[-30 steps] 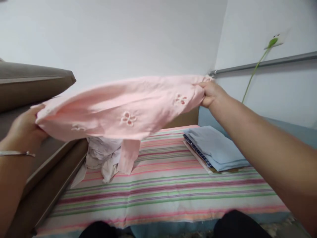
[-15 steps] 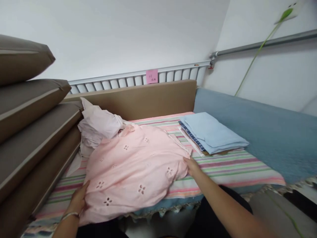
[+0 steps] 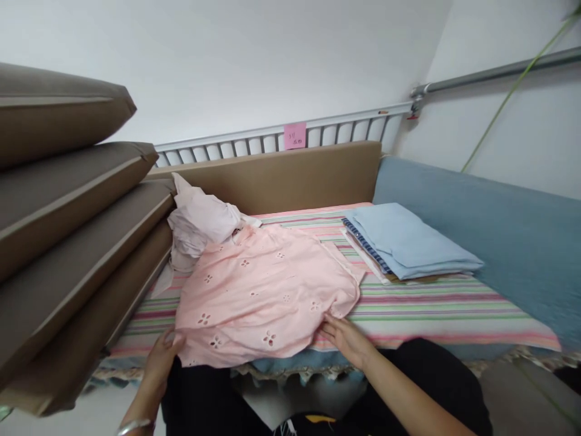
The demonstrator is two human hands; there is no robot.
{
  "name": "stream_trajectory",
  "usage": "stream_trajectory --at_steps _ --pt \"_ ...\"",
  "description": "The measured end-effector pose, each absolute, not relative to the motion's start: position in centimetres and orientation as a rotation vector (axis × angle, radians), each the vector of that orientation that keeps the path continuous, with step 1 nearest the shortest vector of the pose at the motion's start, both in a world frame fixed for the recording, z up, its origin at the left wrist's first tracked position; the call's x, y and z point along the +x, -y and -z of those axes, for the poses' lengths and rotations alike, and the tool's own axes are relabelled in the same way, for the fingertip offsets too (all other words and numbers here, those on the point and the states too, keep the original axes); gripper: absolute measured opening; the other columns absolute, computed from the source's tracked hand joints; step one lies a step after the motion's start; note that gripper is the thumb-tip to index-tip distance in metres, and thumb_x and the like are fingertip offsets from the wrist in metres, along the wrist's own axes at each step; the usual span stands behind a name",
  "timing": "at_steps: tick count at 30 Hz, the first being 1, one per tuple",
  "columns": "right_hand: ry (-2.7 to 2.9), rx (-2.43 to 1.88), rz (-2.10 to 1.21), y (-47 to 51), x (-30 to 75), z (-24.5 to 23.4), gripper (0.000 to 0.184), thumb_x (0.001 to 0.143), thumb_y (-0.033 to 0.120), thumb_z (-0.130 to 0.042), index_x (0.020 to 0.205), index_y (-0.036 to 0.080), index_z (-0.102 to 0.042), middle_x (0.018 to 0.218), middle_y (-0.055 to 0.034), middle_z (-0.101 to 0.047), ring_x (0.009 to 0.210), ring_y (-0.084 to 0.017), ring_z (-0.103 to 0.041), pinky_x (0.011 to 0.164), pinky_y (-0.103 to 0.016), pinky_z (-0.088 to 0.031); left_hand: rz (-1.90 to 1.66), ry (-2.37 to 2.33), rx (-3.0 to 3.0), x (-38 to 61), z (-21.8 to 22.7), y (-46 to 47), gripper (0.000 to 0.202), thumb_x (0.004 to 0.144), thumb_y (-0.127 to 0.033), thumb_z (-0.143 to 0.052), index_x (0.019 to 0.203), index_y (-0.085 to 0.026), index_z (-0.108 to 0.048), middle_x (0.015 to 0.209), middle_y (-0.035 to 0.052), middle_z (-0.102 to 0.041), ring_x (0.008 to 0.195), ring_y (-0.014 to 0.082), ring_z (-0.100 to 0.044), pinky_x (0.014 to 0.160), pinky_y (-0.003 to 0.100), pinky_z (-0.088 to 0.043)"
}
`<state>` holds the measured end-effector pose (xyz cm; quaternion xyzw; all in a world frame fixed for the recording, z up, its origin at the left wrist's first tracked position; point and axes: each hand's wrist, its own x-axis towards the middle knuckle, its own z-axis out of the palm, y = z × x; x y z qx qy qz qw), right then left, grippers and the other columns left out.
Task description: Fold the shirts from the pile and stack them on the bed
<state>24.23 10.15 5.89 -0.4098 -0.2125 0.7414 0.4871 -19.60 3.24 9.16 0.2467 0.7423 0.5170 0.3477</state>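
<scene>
A pink eyelet garment (image 3: 267, 303) with cut-out flower shapes lies spread on the striped sheet, its lower edge at the front of the bed. My left hand (image 3: 160, 358), with a bangle at the wrist, pinches its lower left corner. At the lower right hem, my right hand (image 3: 348, 344) touches the cloth with fingers stretched out, and the fabric puckers just above them. Crumpled whitish cloth (image 3: 204, 217) lies behind the garment on the left, partly against it.
A folded stack topped with light blue cloth (image 3: 408, 239) rests to the right on the striped sheet (image 3: 436, 306). Brown cushions (image 3: 86, 224) are piled high on the left. A brown panel (image 3: 281, 181) and white radiator (image 3: 245, 145) run along the back; blue padding (image 3: 476, 209) lines the right.
My right hand has shifted from the garment's right side down to its lower hem. The lower left corner has been straightened by my left hand. The view has swung slightly left.
</scene>
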Motion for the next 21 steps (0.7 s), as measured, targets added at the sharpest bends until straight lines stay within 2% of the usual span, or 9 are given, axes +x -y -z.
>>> stream_trajectory --at_steps 2,4,6,9,14,17,21 --pt "0.518 -1.105 -1.752 -11.0 23.8 -7.6 0.022 0.07 0.028 -0.071 0.088 0.021 -0.06 0.084 -0.0032 -0.071 0.077 -0.017 -0.067 0.079 -0.033 -0.053 -1.481 -1.792 0.588 -19.5 -11.1 -3.0 0.059 0.071 -0.018 -0.064 0.127 -0.02 -0.044 0.064 -0.0001 -0.063 0.055 0.0143 -0.061 0.053 0.023 -0.049" --pt "0.56 -1.124 -1.67 -11.9 23.8 -9.9 0.02 0.071 0.029 -0.07 0.087 0.02 -0.061 0.078 -0.0022 -0.071 0.07 -0.016 -0.066 0.068 -0.029 -0.054 -1.612 -1.677 0.521 -19.9 -13.7 -2.3 0.057 0.072 -0.014 -0.061 0.126 -0.02 -0.045 0.062 -0.0013 -0.062 0.052 0.0113 -0.059 0.051 0.02 -0.047" --pt "0.611 -1.052 -1.578 -12.4 24.0 -12.1 0.021 0.07 0.029 -0.07 0.088 0.021 -0.062 0.083 -0.0016 -0.071 0.073 -0.016 -0.066 0.065 -0.027 -0.053 -1.702 -1.612 0.461 -20.7 -16.1 -0.6 0.054 0.069 -0.013 -0.062 0.121 -0.02 -0.051 0.067 -0.0003 -0.065 0.056 0.0104 -0.06 0.054 0.018 -0.049" --pt "0.622 -1.025 -1.481 -12.1 24.4 -13.6 0.024 0.072 0.032 -0.068 0.093 0.022 -0.063 0.097 -0.0025 -0.07 0.088 -0.019 -0.064 0.07 -0.028 -0.054 -1.701 -1.635 0.387 -21.9 -17.5 3.5 0.051 0.06 -0.019 -0.071 0.11 -0.023 -0.059 0.078 0.0004 -0.068 0.065 0.013 -0.063 0.057 0.019 -0.051" --pt "0.469 -1.135 -1.468 -11.3 24.9 -10.5 0.022 0.077 0.031 -0.062 0.097 0.022 -0.063 0.109 -0.0045 -0.067 0.099 -0.022 -0.062 0.076 -0.033 -0.055 -1.484 -1.812 0.215 -23.5 -12.8 9.9 0.053 0.048 -0.032 -0.079 0.098 -0.027 -0.064 0.082 -0.0018 -0.07 0.068 0.0156 -0.063 0.054 0.02 -0.051" --pt "0.322 -1.199 -1.446 -11.7 25.0 -9.1 0.016 0.082 0.032 -0.055 0.093 0.023 -0.062 0.106 -0.0042 -0.068 0.098 -0.021 -0.063 0.076 -0.035 -0.056 -1.498 -1.84 0.113 -24.0 -9.7 10.9 0.044 0.05 -0.027 -0.077 0.092 -0.024 -0.063 0.073 -0.0016 -0.068 0.065 0.0144 -0.062 0.057 0.021 -0.051" --pt "0.395 -1.171 -1.355 -12.6 25.7 -10.3 0.019 0.081 0.034 -0.056 0.093 0.022 -0.063 0.105 -0.0056 -0.068 0.102 -0.022 -0.061 0.08 -0.033 -0.055 -1.463 -1.837 0.119 -23.7 -7.7 10.0 0.047 0.055 -0.024 -0.074 0.1 -0.021 -0.059 0.07 -0.0011 -0.066 0.059 0.0113 -0.06 0.058 0.021 -0.05"
